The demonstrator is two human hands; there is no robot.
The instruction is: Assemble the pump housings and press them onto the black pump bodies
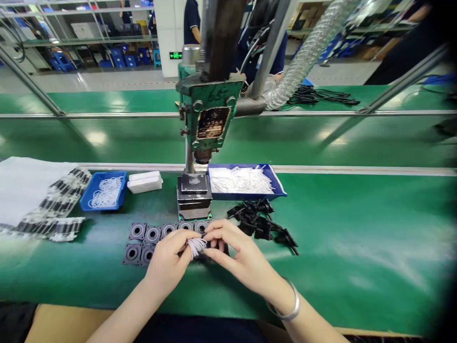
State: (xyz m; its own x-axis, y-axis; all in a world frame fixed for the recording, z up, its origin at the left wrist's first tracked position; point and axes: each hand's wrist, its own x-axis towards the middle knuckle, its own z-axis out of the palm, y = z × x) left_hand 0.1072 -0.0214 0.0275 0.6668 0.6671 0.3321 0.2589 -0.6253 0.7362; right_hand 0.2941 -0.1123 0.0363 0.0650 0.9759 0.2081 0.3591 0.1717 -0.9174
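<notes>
Assembly at the bench, lower centre of the frame. The left hand (169, 257) pinches a bundle of pale rings (195, 247); the right hand (239, 252) curls its fingers beside it over a dark part, and whether they grip anything cannot be told. Square black parts (133, 254) lie in two rows, left of and behind the hands; which have received rings is too small to tell. Work appears partway: loose white rings (105, 193) fill part of the blue tray (122, 190), left of centre, and black pieces (262, 221) lie heaped, right of centre.
</notes>
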